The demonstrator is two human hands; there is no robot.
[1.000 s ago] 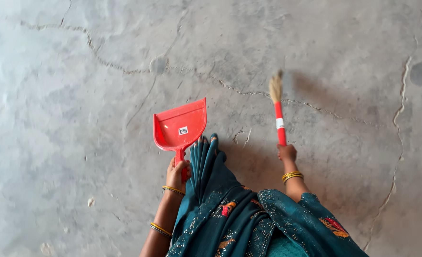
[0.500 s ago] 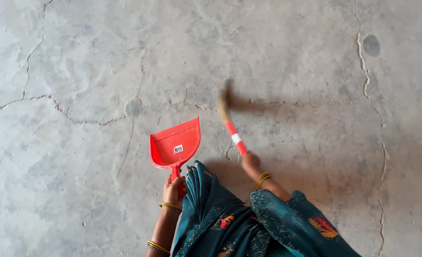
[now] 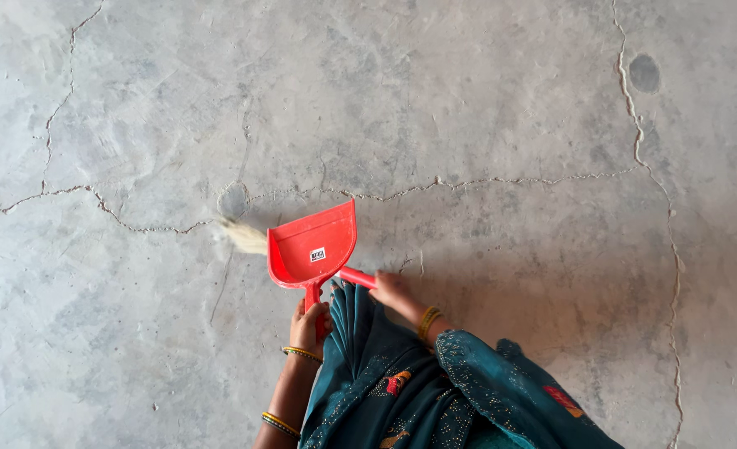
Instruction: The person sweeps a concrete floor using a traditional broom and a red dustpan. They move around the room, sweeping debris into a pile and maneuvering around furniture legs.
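The left hand (image 3: 309, 326) reaches forward, fingers wrapped round the red dustpan (image 3: 314, 246) handle above the cracked floor (image 3: 510, 125). The right hand (image 3: 392, 289) grips the broom (image 3: 356, 277); its blurred bristles seem to show left of the pan, the shaft mostly hidden.

One red dustpan (image 3: 314, 247) is showing, and one broom (image 3: 248, 238) is poking out just left of it. Two hands are gripping below the dustpan: one left hand (image 3: 309, 326), one right hand (image 3: 392, 288). Three bangles are showing below the dustpan. One dark round floor patch (image 3: 233, 200) is sitting above-left of it.
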